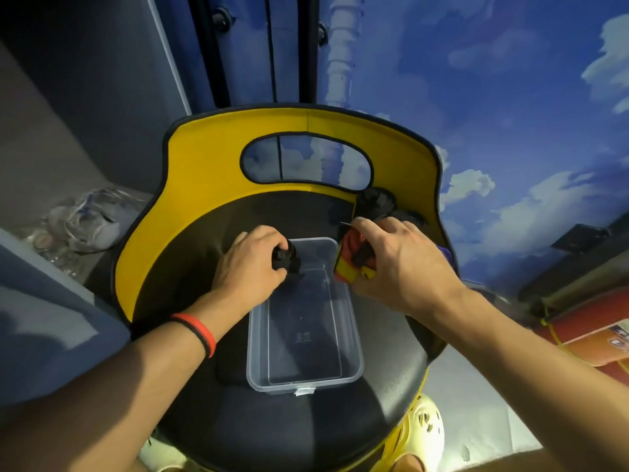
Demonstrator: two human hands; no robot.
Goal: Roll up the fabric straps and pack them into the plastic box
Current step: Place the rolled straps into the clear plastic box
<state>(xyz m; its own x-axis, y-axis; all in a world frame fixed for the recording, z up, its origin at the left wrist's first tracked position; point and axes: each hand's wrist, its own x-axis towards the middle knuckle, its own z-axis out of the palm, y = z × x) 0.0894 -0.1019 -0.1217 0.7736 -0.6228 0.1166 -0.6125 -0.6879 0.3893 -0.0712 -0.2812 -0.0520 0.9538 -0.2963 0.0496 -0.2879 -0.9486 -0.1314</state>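
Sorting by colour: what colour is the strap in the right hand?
The strap is red and yellow; head view shows it.

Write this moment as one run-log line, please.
left hand grips black strap roll | right hand grips red-yellow strap | plastic box on chair seat | dark straps by backrest

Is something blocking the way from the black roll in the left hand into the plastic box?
Nothing visible does. The left hand holds the black roll over the far corner of the plastic box, which is open and looks empty.
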